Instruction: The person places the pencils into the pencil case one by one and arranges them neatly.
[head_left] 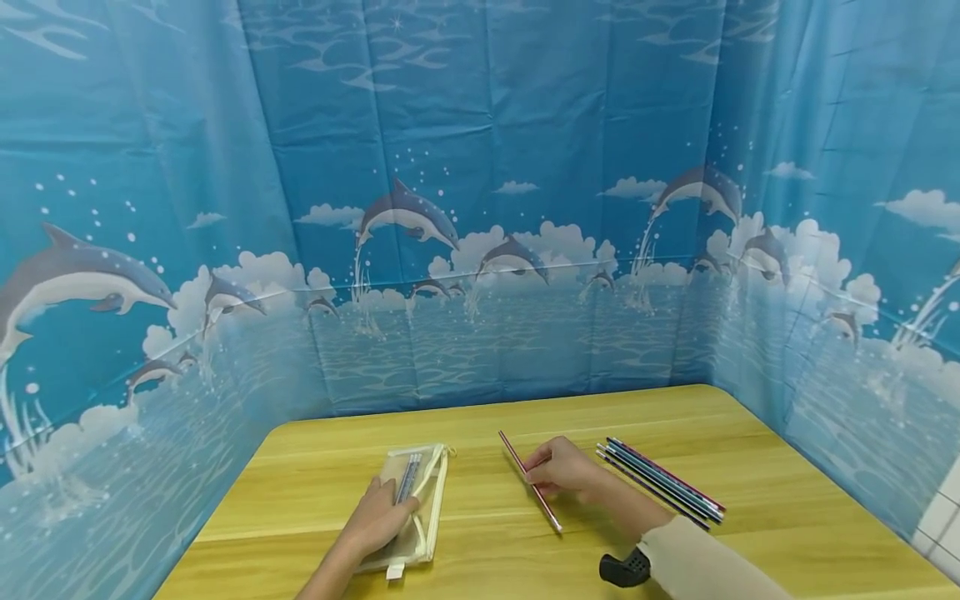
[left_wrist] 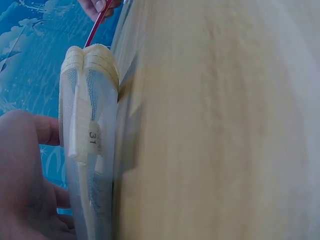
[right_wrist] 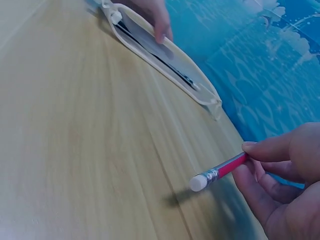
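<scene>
A pale mesh zip pencil pouch (head_left: 426,542) lies on the table, its zipped side gaping in the right wrist view. Pencils (head_left: 408,477) show inside it, white ends pointing away. My left hand (head_left: 378,517) lies over the pouch and grips its upper layer, thumb at the open edge. A red pencil (head_left: 543,504) with a white eraser (right_wrist: 198,183) is pinched between the thumb and fingers of my right hand (head_left: 562,467). It slants just to the right of the pouch, eraser end toward me.
Several dark, teal and red pencils (head_left: 663,479) lie side by side at the right of the wooden table (head_left: 300,475). A blue dolphin-print curtain (head_left: 480,333) hangs behind and along both sides. A white tag (head_left: 395,572) sticks out from the pouch's near end.
</scene>
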